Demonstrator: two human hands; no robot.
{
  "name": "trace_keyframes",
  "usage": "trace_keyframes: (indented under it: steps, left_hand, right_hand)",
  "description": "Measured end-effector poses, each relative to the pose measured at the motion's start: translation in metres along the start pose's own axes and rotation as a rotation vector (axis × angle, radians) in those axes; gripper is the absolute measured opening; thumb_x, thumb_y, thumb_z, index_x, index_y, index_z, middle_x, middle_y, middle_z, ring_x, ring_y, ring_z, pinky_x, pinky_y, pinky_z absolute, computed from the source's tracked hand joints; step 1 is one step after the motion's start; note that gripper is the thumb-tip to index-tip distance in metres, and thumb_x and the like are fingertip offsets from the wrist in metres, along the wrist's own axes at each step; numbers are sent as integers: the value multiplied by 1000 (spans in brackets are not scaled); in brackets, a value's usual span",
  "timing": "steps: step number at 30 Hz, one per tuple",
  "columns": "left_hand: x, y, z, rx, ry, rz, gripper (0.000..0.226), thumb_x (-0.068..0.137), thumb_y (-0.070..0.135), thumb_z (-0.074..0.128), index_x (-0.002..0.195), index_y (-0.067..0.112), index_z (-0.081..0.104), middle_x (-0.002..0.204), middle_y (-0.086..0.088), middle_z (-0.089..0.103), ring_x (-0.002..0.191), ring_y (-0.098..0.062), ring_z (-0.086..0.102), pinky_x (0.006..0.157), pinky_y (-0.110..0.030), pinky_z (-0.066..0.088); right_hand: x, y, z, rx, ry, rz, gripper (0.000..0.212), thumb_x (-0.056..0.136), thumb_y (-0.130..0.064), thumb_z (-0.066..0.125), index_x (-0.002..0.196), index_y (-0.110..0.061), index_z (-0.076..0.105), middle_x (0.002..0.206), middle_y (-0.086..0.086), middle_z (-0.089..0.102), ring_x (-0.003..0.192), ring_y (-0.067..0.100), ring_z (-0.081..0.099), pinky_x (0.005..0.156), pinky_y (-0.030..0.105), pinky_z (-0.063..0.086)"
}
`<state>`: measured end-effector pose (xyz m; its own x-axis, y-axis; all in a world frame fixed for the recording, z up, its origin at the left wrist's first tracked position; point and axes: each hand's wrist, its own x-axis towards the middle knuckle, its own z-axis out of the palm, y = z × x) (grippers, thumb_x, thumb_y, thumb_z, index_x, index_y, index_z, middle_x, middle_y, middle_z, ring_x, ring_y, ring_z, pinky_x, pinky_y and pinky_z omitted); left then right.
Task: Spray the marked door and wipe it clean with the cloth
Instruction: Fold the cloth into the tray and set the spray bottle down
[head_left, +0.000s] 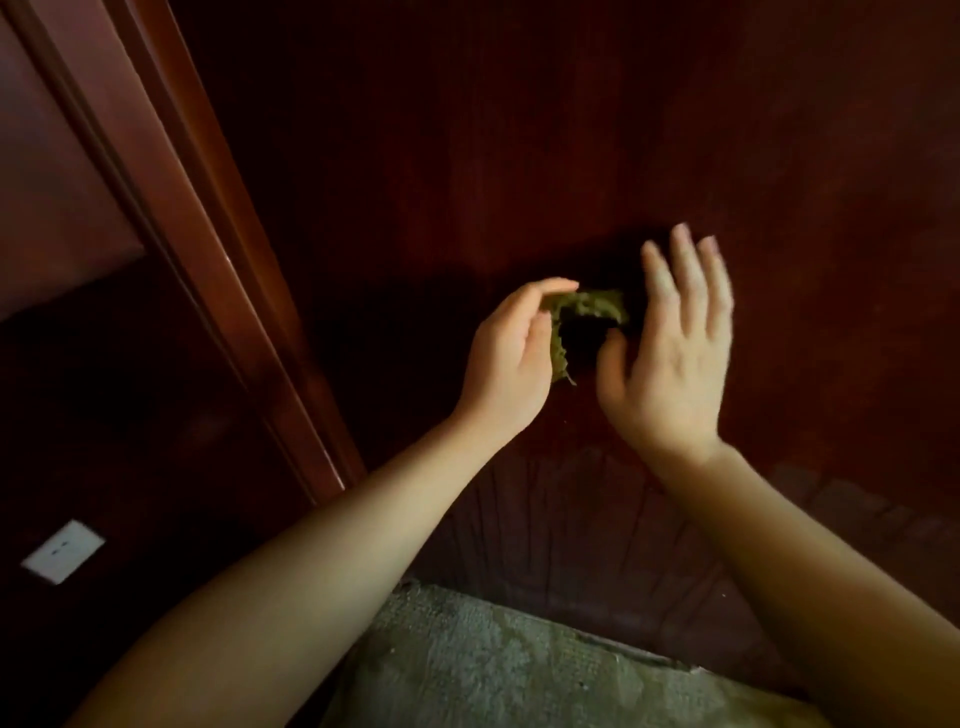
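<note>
The left hand (511, 358) pinches a crumpled green cloth (582, 325) between thumb and curled fingers, holding it up in front of the dark reddish wooden door (519, 130). The cloth hangs between the two hands, bunched and partly in shadow, and whether it touches the door cannot be told. The right hand (670, 353) is open, fingers spread and pointing up, palm turned toward the cloth; its thumb lies just beside the cloth's right edge, slightly blurred. Both bare forearms reach in from below. To the left runs the lighter wooden door frame (218, 249), and lower left a white wall socket (63, 552). Below the door lies a grey concrete floor (467, 660).
</note>
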<state>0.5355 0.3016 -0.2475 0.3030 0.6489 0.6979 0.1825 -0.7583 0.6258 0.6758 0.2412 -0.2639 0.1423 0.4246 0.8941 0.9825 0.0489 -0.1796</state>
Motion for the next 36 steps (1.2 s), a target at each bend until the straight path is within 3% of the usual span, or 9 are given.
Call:
trace_keyframes:
  steps: [3, 7, 13, 16, 20, 24, 28, 31, 36]
  left_hand:
    - [40, 52, -46, -368, -15, -431, 34, 101, 2, 38, 109, 22, 64, 106, 1, 70, 106, -12, 67, 97, -29, 52]
    - [92, 113, -121, -661, 45, -776, 34, 102, 5, 40, 99, 24, 69, 94, 3, 76, 94, -13, 72, 85, -30, 57]
    - [128, 183, -251, -842, 257, -1066, 41, 92, 24, 54, 130, 12, 60, 130, -19, 63, 120, -34, 60, 105, -49, 46]
    - [123, 214, -306, -857, 297, -1043, 73, 77, 39, 70, 138, 3, 51, 141, -28, 50, 132, -45, 47, 113, -61, 33]
    - [104, 251, -380, -650, 482, -1004, 46, 83, 30, 65, 124, 8, 63, 129, -27, 61, 121, -46, 56, 103, -70, 39]
    - [75, 282, -457, -335, 615, -968, 21, 93, 4, 61, 112, 8, 69, 108, -13, 73, 98, -27, 71, 86, -42, 58]
    - [41, 314, -532, -75, 715, -1004, 38, 89, -11, 48, 101, 17, 70, 94, -5, 76, 88, -20, 73, 80, -34, 59]
    - [17, 331, -582, 30, 763, -1052, 37, 92, -7, 46, 113, 16, 67, 101, -8, 75, 91, -24, 72, 82, -39, 60]
    - [-4, 338, -644, 183, 869, -1032, 34, 96, -3, 52, 115, 25, 59, 104, -3, 70, 85, -19, 70, 69, -26, 57]
  right_hand:
    - [38, -47, -13, 293, -110, 110, 55, 87, -13, 58, 139, -1, 47, 145, 16, 48, 136, 32, 40, 116, 36, 30]
    - [111, -111, -44, 606, -314, 410, 51, 93, -21, 59, 141, -12, 43, 131, 2, 58, 117, 13, 57, 97, 26, 46]
    - [210, -213, -84, 1134, -821, 985, 28, 97, -21, 61, 124, -16, 56, 99, 3, 72, 83, 9, 69, 75, 27, 56]
    - [236, -265, -98, 1190, -982, 898, 16, 97, -11, 60, 112, -10, 62, 79, 4, 69, 68, 12, 66, 61, 20, 53]
    - [258, -344, -110, 1263, -1125, 717, 13, 94, 1, 59, 95, -12, 62, 63, -6, 67, 50, 2, 62, 51, 17, 48]
    - [272, -426, -120, 1329, -1208, 579, 15, 90, -1, 65, 95, -15, 62, 80, 8, 70, 69, 20, 68, 64, 32, 56]
    - [281, -504, -131, 1330, -1246, 385, 23, 73, -38, 72, 89, -24, 64, 73, 10, 66, 69, 21, 63, 65, 40, 49]
    - [282, -554, -143, 1412, -1320, 310, 8, 91, -14, 68, 91, -20, 62, 86, 24, 67, 70, 16, 65, 55, 26, 50]
    - [287, -623, -133, 1391, -1399, 206, 12, 93, -15, 66, 104, -15, 59, 86, 3, 67, 60, 9, 64, 42, 21, 47]
